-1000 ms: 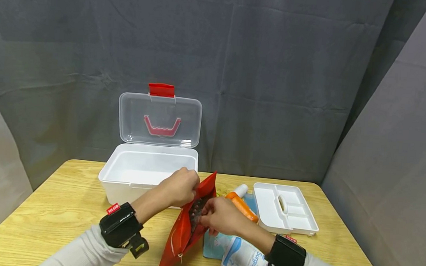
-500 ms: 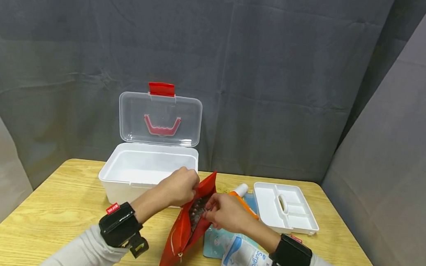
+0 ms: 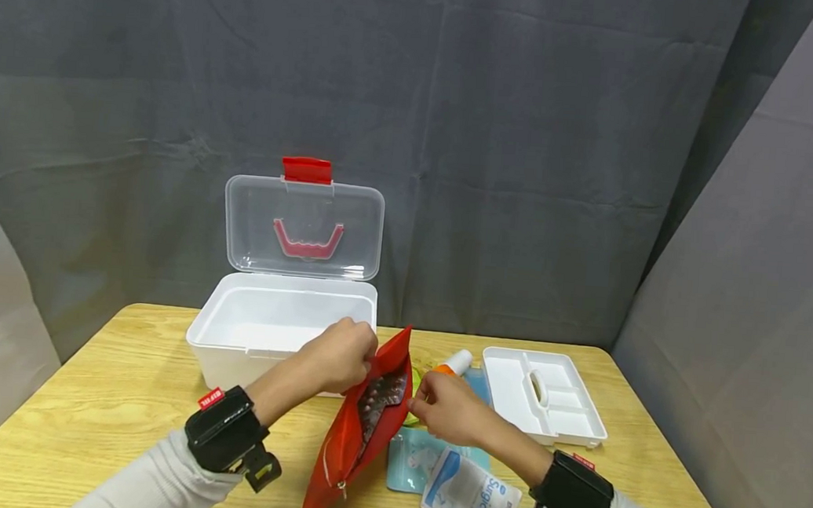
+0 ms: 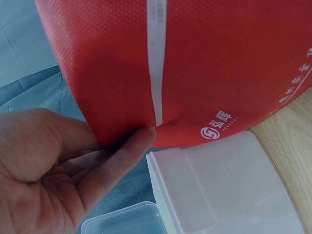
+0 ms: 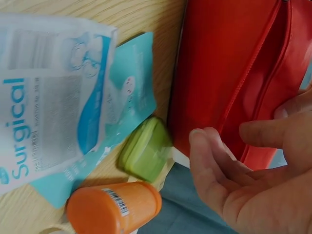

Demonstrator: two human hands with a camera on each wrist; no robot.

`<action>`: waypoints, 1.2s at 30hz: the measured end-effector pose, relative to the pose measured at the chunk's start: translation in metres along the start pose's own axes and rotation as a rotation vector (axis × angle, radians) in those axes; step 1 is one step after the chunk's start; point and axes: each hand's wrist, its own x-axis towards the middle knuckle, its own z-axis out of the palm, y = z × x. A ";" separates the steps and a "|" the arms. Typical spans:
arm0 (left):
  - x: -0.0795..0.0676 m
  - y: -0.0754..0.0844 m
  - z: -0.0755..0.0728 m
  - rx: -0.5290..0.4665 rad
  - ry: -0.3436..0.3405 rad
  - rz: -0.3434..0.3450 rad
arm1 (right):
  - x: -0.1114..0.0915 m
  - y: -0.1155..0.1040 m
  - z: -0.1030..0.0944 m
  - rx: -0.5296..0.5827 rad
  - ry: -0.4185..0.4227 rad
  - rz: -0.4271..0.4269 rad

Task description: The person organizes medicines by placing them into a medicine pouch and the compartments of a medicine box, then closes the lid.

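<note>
An unzipped red pouch [image 3: 343,446] stands upright on the table, its mouth gaping. Inside it, silvery blister packs [image 3: 378,401] show in the head view. My left hand [image 3: 343,352] pinches the pouch's far upper corner between thumb and fingers, as the left wrist view also shows. My right hand [image 3: 448,406] is at the pouch's right edge, fingertips close to the rim. In the right wrist view its thumb and fingers are bent but apart, with nothing between them; whether they touch the pouch I cannot tell.
Behind my left hand is a white box [image 3: 229,363] with its clear lid [image 3: 252,227] raised. Right of the pouch lie a Surgical packet [image 3: 471,495], a teal packet [image 3: 406,462], an orange bottle [image 5: 117,207] and a green case [image 5: 146,148]. A divided white tray [image 3: 575,380] sits farther right.
My right hand has come out of the pouch's mouth, moving right to its rim, and the blister packs inside are more visible. The left hand keeps its grip on the corner.
</note>
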 end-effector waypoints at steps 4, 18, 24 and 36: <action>0.000 0.001 0.000 -0.009 -0.011 -0.018 | -0.006 0.008 -0.001 -0.094 -0.013 -0.022; -0.001 -0.001 -0.001 0.008 -0.006 -0.014 | -0.021 0.026 0.002 -0.305 -0.139 0.164; -0.002 -0.001 -0.002 0.005 -0.009 -0.015 | -0.027 0.041 0.005 -0.364 -0.160 0.218; -0.002 -0.002 -0.002 -0.004 -0.006 -0.012 | -0.034 0.048 0.014 -0.358 -0.189 0.262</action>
